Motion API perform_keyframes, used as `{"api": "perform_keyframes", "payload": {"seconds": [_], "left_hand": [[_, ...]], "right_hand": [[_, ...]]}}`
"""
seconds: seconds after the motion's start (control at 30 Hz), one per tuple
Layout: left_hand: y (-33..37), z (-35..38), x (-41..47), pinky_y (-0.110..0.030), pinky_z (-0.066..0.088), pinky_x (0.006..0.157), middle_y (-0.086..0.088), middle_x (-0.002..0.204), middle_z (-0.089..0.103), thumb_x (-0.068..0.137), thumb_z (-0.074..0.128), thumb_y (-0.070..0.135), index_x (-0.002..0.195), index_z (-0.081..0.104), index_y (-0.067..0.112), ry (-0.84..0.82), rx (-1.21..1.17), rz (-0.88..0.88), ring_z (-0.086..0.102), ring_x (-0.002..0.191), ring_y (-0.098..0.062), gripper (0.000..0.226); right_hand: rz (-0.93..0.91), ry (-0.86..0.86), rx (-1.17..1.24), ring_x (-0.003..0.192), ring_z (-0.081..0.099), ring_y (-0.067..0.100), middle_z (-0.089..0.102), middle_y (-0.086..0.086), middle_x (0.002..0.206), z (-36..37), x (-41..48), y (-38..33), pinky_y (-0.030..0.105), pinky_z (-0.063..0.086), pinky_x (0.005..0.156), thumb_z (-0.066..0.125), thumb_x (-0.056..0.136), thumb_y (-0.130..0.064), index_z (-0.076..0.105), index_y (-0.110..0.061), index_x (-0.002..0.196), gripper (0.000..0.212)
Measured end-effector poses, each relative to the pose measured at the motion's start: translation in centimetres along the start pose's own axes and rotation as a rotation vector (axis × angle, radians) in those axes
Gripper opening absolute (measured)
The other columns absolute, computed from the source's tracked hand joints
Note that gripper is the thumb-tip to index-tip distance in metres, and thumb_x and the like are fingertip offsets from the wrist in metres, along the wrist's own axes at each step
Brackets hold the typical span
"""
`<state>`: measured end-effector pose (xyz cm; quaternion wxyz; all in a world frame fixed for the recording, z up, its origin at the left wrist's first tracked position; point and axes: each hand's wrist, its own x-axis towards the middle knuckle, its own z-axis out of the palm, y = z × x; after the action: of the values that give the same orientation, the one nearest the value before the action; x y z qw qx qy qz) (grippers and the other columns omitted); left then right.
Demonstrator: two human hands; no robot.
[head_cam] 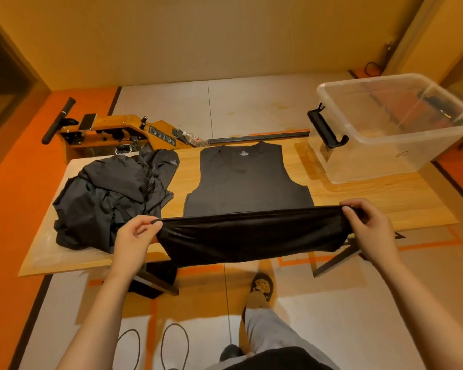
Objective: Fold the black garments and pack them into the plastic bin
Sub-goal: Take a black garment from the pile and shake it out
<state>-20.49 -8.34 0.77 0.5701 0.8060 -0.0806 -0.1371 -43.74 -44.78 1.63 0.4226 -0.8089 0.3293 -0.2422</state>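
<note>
Tabletop (385, 198) holds 1 black vest (243, 182) flat at centre, hem lifted taut between left hand (134, 236) and right hand (369, 228), fingers (145, 218) pinching 2 corners, probably for a straight upward fold; plastic bin (385, 145) stands far right.

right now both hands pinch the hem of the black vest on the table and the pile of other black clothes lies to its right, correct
Not quite: the head view shows the pile of black clothes lying to the left of the black vest; the plastic bin stands on the right. The left hand and right hand do both pinch the hem.
</note>
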Motion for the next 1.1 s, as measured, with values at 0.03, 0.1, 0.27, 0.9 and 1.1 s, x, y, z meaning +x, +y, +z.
{"api": "perform_keyframes", "payload": {"seconds": [0.03,0.1,0.27,0.9,1.1], "left_hand": [[0.4,0.1,0.9,-0.018,0.049,0.069,-0.008,0.085,0.069,0.092,0.061,0.011,0.088,0.066,0.017,-0.002,0.001,0.001,0.066,0.079,-0.008,0.009],[1.0,0.5,2.7,-0.017,0.05,0.066,-0.011,0.083,0.068,0.093,0.06,0.01,0.089,0.066,0.015,-0.01,0.007,0.003,0.065,0.076,-0.009,0.008],[2.8,1.6,8.8,-0.024,0.05,0.072,-0.01,0.08,0.068,0.092,0.062,0.011,0.09,0.067,0.014,-0.027,0.065,0.028,0.064,0.069,-0.006,0.006],[-3.3,13.9,32.0,-0.04,0.015,0.119,-0.006,0.16,0.02,0.098,0.052,0.033,0.153,0.019,0.011,-0.034,0.707,0.052,0.017,0.147,-0.021,0.068],[-4.5,15.9,25.3,-0.042,0.017,0.119,-0.007,0.16,0.016,0.097,0.051,0.034,0.153,0.02,0.009,-0.064,0.897,0.227,0.009,0.148,-0.022,0.068]], "right_hand": [[-0.004,-0.004,-0.022,0.091,0.059,0.004,0.064,-0.009,0.094,0.2,0.8,0.0,0.033,0.053,0.073,0.054,0.095,-0.014,0.063,-0.02,0.102,0.013],[-0.012,-0.011,-0.092,0.09,0.058,0.004,0.063,-0.01,0.093,0.9,2.5,0.0,0.031,0.05,0.074,0.054,0.096,-0.017,0.063,-0.021,0.102,0.011],[-0.091,0.033,-0.307,0.088,0.059,0.016,0.064,-0.002,0.095,3.1,8.5,-0.3,0.028,0.04,0.065,0.052,0.097,-0.019,0.062,-0.017,0.102,0.012],[0.077,-0.311,-0.935,0.148,-0.006,0.03,0.001,0.014,0.161,21.6,32.2,6.1,0.044,0.003,0.118,0.038,0.1,-0.038,0.007,-0.015,0.154,0.066],[-0.139,-0.31,-0.838,0.147,0.0,0.024,0.017,0.012,0.159,21.6,26.9,6.9,0.041,0.003,0.119,0.026,0.098,-0.043,0.022,-0.017,0.151,0.059]]}}
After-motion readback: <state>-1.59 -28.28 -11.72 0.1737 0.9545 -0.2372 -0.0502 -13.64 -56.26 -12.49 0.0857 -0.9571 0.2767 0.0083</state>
